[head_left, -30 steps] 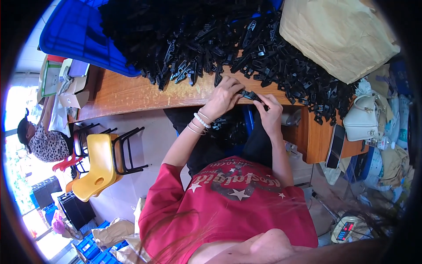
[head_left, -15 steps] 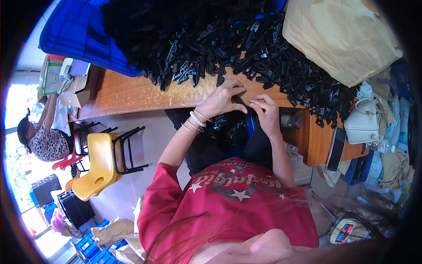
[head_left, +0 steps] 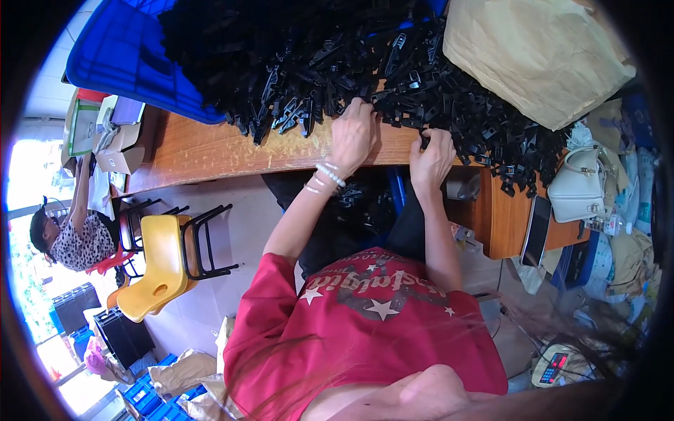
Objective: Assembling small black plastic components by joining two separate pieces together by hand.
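Observation:
A large heap of small black plastic parts, some with clip-like slotted ends, covers the far side of the wooden table. My left hand, back upward and with bracelets at its wrist, reaches to the heap's near edge. Its fingers are bent downward and together, and their tips are hidden. To the right, my right hand is at the table edge below the heap. Its fingers are curled, with a small black plastic part between thumb and forefinger.
A tipped blue crate stands beside the heap at far left; a brown paper bag lies at far right. Nearby are a phone and a white handbag. Yellow chairs and another person are at left.
My hands were together over the table's near edge, fingers pinching. They have since parted: the left has moved forward to the heap, and the right has shifted slightly right and forward.

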The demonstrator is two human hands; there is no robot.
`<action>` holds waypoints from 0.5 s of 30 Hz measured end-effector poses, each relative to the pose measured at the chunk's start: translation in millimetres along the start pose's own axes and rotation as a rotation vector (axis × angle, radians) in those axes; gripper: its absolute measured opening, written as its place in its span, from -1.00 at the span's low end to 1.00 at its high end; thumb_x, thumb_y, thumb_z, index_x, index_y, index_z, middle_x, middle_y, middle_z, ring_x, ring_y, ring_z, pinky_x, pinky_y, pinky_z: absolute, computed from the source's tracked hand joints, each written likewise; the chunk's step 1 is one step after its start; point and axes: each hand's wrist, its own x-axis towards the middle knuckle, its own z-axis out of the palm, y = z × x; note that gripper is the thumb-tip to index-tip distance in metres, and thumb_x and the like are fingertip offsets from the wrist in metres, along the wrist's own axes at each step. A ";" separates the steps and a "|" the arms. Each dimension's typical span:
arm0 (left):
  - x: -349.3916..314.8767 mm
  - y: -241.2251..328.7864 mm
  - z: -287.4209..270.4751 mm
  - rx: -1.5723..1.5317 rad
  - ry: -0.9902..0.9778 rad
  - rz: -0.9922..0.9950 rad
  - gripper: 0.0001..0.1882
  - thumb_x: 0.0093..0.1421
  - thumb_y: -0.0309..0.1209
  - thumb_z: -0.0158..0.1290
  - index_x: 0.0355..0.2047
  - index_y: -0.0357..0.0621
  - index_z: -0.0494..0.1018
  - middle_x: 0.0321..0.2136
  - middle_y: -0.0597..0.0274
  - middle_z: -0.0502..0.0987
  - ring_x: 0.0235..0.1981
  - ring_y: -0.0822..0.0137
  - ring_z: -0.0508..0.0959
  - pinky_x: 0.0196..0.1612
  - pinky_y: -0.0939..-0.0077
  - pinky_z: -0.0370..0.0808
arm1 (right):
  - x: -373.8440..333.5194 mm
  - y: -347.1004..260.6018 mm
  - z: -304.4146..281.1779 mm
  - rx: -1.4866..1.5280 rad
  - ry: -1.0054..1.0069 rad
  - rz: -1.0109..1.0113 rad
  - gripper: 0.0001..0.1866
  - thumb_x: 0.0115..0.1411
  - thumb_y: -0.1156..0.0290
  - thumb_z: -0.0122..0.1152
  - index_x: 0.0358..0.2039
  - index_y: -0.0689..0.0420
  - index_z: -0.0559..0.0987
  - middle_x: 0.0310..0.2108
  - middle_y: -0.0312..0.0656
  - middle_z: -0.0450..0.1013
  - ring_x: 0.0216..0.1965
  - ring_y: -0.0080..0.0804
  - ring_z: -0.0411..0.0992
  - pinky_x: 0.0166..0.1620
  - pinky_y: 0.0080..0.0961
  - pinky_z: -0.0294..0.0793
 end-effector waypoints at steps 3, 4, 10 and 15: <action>-21.6 5.5 -13.6 -0.177 0.005 -0.129 -0.89 0.15 -0.49 0.11 -0.38 -0.29 0.45 -0.43 0.05 0.47 -0.50 0.08 0.53 -0.43 0.32 0.45 | -4.0 0.8 -3.4 0.080 0.056 -0.044 -0.86 0.21 0.46 0.15 -0.25 0.22 0.45 -0.27 -0.03 0.41 -0.22 -0.10 0.41 -0.08 -0.25 0.32; -26.0 5.4 -16.0 -0.176 0.004 -0.131 -0.89 0.15 -0.49 0.11 -0.38 -0.29 0.45 -0.43 0.05 0.47 -0.50 0.08 0.53 -0.43 0.32 0.45 | -5.2 -1.2 -8.7 0.227 0.026 0.023 -0.85 0.22 0.48 0.13 -0.21 0.23 0.46 -0.27 -0.02 0.42 -0.23 -0.11 0.41 -0.12 -0.29 0.35; -31.0 -10.2 -18.0 -0.102 -0.222 -0.208 -0.84 0.14 -0.46 0.09 -0.28 -0.28 0.49 -0.51 0.02 0.50 -0.51 0.04 0.56 -0.41 0.29 0.48 | -15.0 4.1 -13.8 1.046 -0.161 0.571 -0.70 0.44 0.34 -0.18 0.06 0.19 0.37 -0.39 -0.16 0.43 -0.56 -0.61 0.35 -0.59 -0.81 0.17; -25.9 3.4 -34.4 0.128 -0.351 -0.057 -0.62 0.10 -0.50 0.08 -0.02 -0.12 0.39 -0.24 0.03 0.47 -0.43 0.01 0.57 -0.43 0.22 0.51 | -8.0 15.3 -28.7 1.598 -0.397 0.840 -0.60 0.45 0.21 -0.21 0.09 0.24 0.35 -0.35 -0.07 0.44 -0.62 -0.60 0.28 -0.67 -0.78 0.12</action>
